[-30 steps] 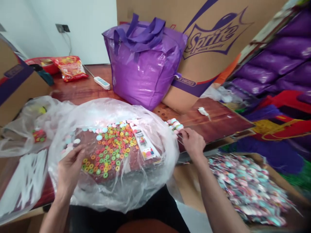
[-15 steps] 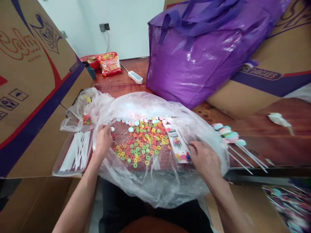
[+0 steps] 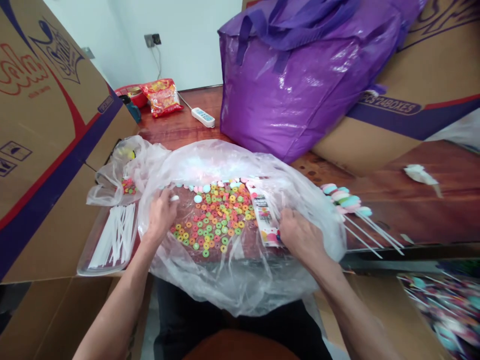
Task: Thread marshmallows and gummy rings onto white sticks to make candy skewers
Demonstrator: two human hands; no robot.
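Right grip (image 3: 300, 232) beside printed packet (image 3: 264, 216)

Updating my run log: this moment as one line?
left hand: holding white piece; right hand: beside printed card; pastel-topped sticks: at plastic's right edge

Soft, fairly bright light on my remote feed, white glints across the purple bag (image 3: 292, 95), milky glare on the clear plastic (image 3: 204, 157), dim shadow under the surface (image 3: 180, 132), edges I see stretched, heaped sweets (image 3: 450, 312) at lower right blurred.
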